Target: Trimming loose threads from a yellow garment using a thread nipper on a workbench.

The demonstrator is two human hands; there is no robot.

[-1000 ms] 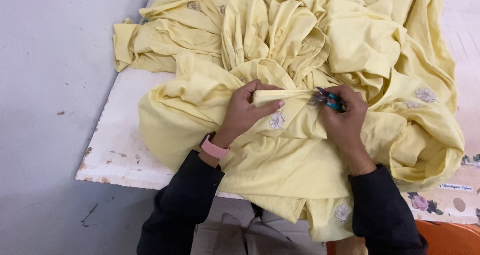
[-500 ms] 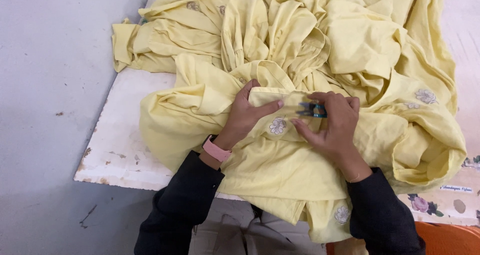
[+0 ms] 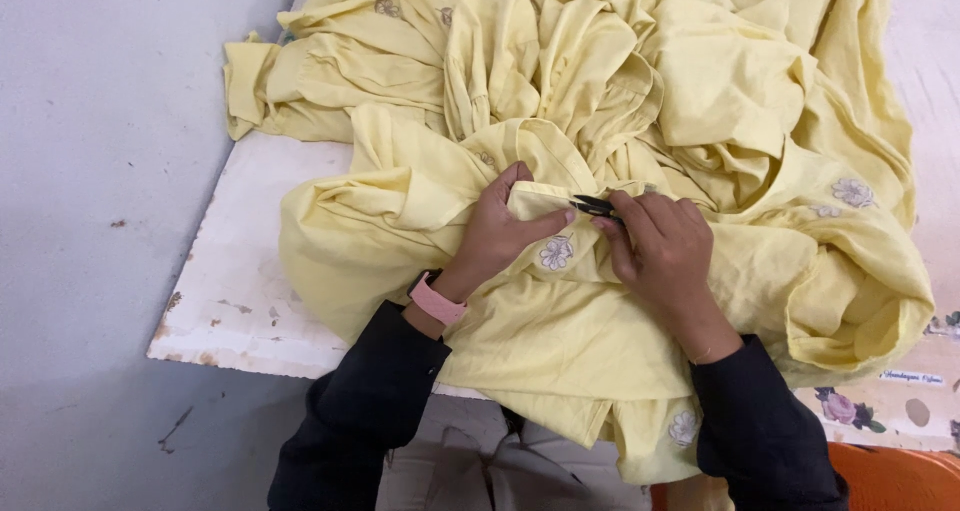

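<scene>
A pile of pale yellow garments [image 3: 640, 101] with small embroidered flowers covers a white table [image 3: 260, 281]. My left hand [image 3: 500, 233] pinches a folded edge of the top yellow garment [image 3: 560, 341] just above an embroidered flower [image 3: 556, 254]. My right hand [image 3: 662, 251] holds small dark thread snips [image 3: 592, 207], their tips pointing left at that folded edge, close to my left fingers. Both arms wear dark sleeves; a pink watch strap [image 3: 437, 300] is on my left wrist.
The table's chipped front-left edge [image 3: 190, 346] borders a grey floor [image 3: 100, 171] on the left. A floral-patterned surface [image 3: 880, 406] shows at the right front, and an orange object [image 3: 900, 476] sits at the bottom right corner.
My right hand has slid left along the fabric fold with the snips, closing on my left hand. My left hand has kept its pinch on the fold.
</scene>
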